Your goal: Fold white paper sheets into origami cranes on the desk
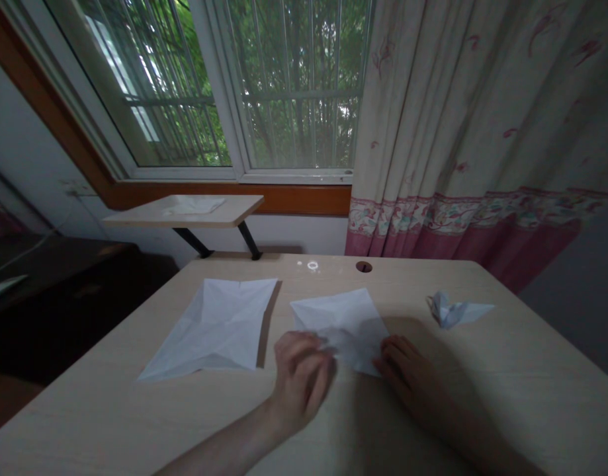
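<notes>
A creased white paper sheet lies on the wooden table in front of me. My left hand curls its fingers onto the sheet's near left edge, pinching it. My right hand rests with fingers pressed on the sheet's near right corner. A second, larger creased white sheet lies flat to the left, untouched. A folded paper figure sits to the right, apart from both hands.
A round cable hole is in the table's far edge. Behind stands a small side table under the window. A floral curtain hangs at right. A dark cabinet is at left.
</notes>
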Tool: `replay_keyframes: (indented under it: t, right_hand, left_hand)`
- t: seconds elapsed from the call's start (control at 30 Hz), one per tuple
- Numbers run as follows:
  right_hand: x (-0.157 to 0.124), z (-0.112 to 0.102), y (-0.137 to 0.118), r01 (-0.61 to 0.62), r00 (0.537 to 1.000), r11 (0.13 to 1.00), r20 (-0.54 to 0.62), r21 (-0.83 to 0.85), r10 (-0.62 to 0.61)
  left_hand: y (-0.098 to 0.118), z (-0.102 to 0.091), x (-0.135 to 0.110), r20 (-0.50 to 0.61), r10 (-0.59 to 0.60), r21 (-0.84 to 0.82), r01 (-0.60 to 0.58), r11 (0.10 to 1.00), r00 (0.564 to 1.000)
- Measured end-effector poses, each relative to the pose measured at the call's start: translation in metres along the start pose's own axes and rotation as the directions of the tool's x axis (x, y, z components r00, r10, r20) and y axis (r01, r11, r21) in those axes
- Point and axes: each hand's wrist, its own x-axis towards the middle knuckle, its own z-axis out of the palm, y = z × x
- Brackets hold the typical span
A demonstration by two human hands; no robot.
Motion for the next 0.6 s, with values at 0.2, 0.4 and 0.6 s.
replay_keyframes:
  t: [0.2, 0.4, 0.6]
  right_hand:
    - [0.000, 0.001, 0.000, 0.012, 1.000, 0.998, 0.021, 0.065, -0.013]
    - [-0.001, 0.006, 0.003, -0.045, 0.999, 0.997, 0.011, 0.059, 0.044]
    - [-0.009, 0.015, 0.011, -0.040, 0.999, 0.999, 0.031, -0.006, 0.040]
  left_hand:
    - [0.005, 0.001, -0.001, 0.460, 0.298, -0.072, -0.300, 0.951, 0.836]
    - [0.002, 0.006, -0.002, 0.596, 0.167, 0.034, -0.232, 0.972, 0.785]
    - [0.000, 0.005, -0.001, 0.614, 0.142, 0.067, -0.230, 0.971, 0.776]
